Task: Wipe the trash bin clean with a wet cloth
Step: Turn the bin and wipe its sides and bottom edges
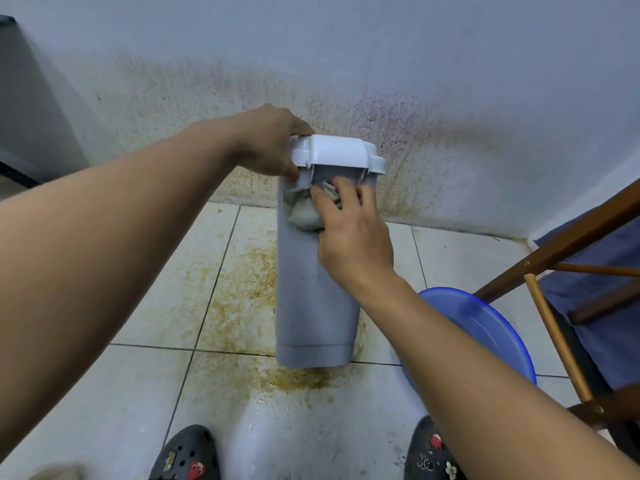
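Note:
A tall grey trash bin (311,299) with a white lid (337,153) stands upright on the tiled floor in front of the wall. My left hand (268,147) grips the left edge of the lid from behind. A crumpled grey cloth (304,211) is pressed against the bin's upper front, just under the lid, by my right hand (353,233). My fingers cover part of the cloth.
A blue plastic basin (485,327) sits on the floor right of the bin. A wooden folding chair (554,258) with blue fabric stands at the right. The floor tiles (242,296) are wet and stained yellow-brown; the wall is stained too. My two dark clogs show at the bottom.

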`<state>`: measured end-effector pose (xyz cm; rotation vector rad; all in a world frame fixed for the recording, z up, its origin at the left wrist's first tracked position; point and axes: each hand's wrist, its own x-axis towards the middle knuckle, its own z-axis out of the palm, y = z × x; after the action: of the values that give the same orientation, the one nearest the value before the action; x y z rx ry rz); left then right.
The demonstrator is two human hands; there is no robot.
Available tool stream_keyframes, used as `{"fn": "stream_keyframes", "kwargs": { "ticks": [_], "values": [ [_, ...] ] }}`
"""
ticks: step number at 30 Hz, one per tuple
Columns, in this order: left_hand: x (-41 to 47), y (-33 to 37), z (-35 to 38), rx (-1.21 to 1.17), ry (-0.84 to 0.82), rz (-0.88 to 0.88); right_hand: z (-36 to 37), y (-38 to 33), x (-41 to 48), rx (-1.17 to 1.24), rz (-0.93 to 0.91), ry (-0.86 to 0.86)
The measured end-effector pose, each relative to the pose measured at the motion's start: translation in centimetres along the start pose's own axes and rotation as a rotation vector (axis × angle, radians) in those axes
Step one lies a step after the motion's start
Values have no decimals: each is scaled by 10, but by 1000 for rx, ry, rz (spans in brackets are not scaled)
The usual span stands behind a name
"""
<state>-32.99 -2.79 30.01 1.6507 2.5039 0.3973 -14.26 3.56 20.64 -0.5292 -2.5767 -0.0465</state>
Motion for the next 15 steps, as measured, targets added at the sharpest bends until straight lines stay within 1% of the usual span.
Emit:
{"fn": "stream_keyframes", "kwargs": {
  "ticks": [4, 9, 12, 15],
  "values": [
    [1, 0, 0, 4, 3, -1, 14, -2, -37, 22, -14, -47],
    [0, -2, 0, 10, -5, -4, 48, -11, -118, 26, -28, -135],
    [-1, -1, 0, 8, -7, -6, 65, -18, -169, 52, -24, -226],
    [-2, 0, 0, 11, -7, -1, 73, -20, -202, 78, -27, -309]
  ]
}}
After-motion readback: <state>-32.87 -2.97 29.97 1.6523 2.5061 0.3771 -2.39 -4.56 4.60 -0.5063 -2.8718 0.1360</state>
